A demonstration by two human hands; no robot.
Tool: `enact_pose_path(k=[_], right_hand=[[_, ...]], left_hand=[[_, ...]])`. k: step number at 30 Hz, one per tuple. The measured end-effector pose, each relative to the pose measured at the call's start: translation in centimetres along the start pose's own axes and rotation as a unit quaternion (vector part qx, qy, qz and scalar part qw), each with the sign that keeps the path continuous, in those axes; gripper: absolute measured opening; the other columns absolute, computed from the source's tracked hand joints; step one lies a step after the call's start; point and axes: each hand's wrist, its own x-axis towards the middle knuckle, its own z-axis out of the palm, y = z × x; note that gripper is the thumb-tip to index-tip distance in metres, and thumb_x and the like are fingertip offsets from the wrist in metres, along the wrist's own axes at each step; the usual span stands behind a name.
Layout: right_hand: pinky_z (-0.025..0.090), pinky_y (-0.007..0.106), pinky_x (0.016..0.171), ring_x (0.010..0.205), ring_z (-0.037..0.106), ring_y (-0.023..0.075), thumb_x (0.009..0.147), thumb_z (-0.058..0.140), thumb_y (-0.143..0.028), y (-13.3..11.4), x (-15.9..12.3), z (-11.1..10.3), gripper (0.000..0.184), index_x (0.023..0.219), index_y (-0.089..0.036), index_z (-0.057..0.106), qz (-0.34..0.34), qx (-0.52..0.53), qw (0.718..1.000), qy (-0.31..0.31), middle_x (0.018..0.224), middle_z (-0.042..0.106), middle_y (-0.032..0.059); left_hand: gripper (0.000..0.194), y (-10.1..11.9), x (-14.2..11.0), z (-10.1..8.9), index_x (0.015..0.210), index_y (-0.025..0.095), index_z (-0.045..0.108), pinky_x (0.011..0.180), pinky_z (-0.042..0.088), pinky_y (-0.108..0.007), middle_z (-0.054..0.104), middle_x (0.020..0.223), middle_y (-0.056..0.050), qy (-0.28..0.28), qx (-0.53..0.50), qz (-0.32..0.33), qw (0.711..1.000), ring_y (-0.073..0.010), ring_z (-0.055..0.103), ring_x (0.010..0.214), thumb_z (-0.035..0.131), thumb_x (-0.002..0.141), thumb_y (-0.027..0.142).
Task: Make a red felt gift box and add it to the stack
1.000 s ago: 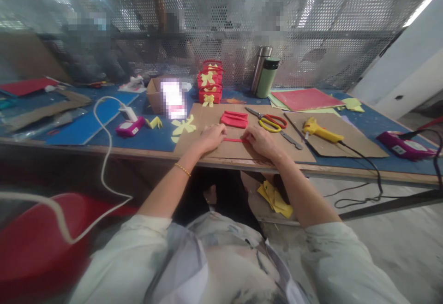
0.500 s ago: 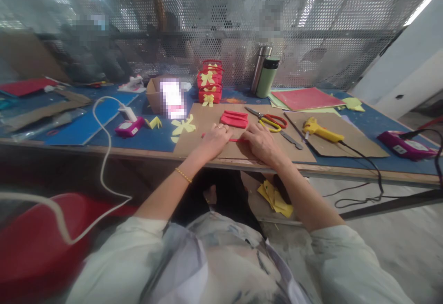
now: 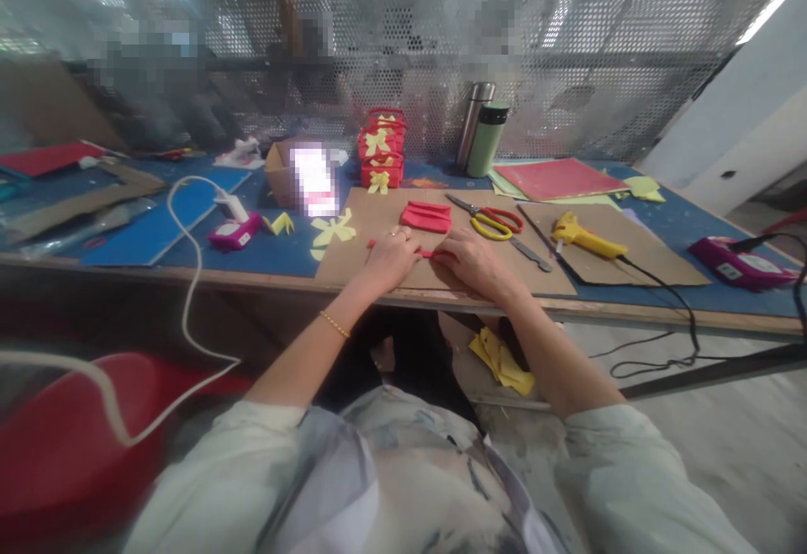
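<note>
Between my hands a narrow red strip point(image 3: 427, 255) lies along the cardboard sheet point(image 3: 353, 268). My left hand point(image 3: 394, 260) is closed on its left part, and a short red end sticks out past that hand. My right hand point(image 3: 470, 260) closes on the strip's right part, its fingertips near those of the left. Just beyond the fingers rests a flat folded red piece point(image 3: 426, 217). Scissors point(image 3: 492, 219) with red and yellow handles lie beyond my right hand, and a grey metal blade point(image 3: 530, 255) is to its right.
A yellow glue gun point(image 3: 589, 239) lies on cardboard at the right, its black cord running over the edge. Small red boxes with yellow bows point(image 3: 382, 150) stand at the back, near a green bottle point(image 3: 487, 142) and a steel flask point(image 3: 472, 121). Yellow paper flowers point(image 3: 334, 230) lie left.
My right hand has shifted slightly left along the red strip, closer to my left hand. The left hand has barely moved, and the other items stay put.
</note>
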Motion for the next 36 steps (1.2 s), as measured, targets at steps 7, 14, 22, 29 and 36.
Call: enact_pose_path(k=[7,14,22,29,36], right_hand=[[0.043,0.029,0.073,0.08,0.062,0.0197,0.095,0.065,-0.021,0.7,0.6,0.2,0.014,0.088,-0.019,0.077,0.101,0.054,0.993,-0.015,0.087,0.074,0.0067],[0.043,0.029,0.076,0.085,0.065,0.0209,0.095,0.06,-0.016,0.0,1.1,-0.2,0.017,0.09,-0.017,0.076,0.128,0.021,0.991,-0.04,0.094,0.077,0.0105],[0.042,0.028,0.076,0.09,0.067,0.0219,0.1,0.055,-0.021,-0.3,2.0,-0.9,0.021,0.099,-0.015,0.075,0.15,-0.013,0.982,-0.115,0.102,0.078,0.0126],[0.043,0.031,0.08,0.095,0.068,0.0242,0.102,0.054,-0.023,-0.6,1.7,-0.6,0.019,0.105,-0.016,0.072,0.154,-0.029,0.982,-0.108,0.106,0.078,0.0141],[0.042,0.029,0.077,0.093,0.068,0.0231,0.1,0.057,-0.021,-0.7,1.6,-0.8,0.014,0.104,-0.018,0.07,0.166,-0.004,0.981,-0.101,0.103,0.077,0.0111]], left_hand=[[0.01,0.1,0.9,-0.9,0.094,0.017,0.067,0.098,0.044,-0.039,0.066,0.108,-0.01,-0.045,-0.069,-0.046,0.995,-0.026,0.058,0.108,0.06,0.1,0.022],[0.012,0.2,1.6,-1.7,0.09,0.017,0.067,0.1,0.043,-0.042,0.069,0.105,-0.01,-0.076,-0.079,-0.059,0.992,-0.0273,0.06,0.108,0.06,0.098,0.023],[0.022,0.0,2.4,-2.2,0.075,0.019,0.065,0.094,0.046,-0.038,0.071,0.086,-0.007,-0.101,-0.113,-0.102,0.983,-0.0252,0.064,0.096,0.06,0.096,0.026],[0.023,0.2,3.2,-2.8,0.081,0.019,0.07,0.093,0.048,-0.039,0.076,0.095,-0.011,-0.157,-0.075,-0.123,0.977,-0.0282,0.069,0.1,0.056,0.097,0.026],[0.026,0.9,3.5,-3.7,0.101,0.018,0.075,0.098,0.05,-0.041,0.077,0.113,-0.017,-0.199,-0.015,-0.124,0.972,-0.0337,0.068,0.116,0.054,0.099,0.033]])
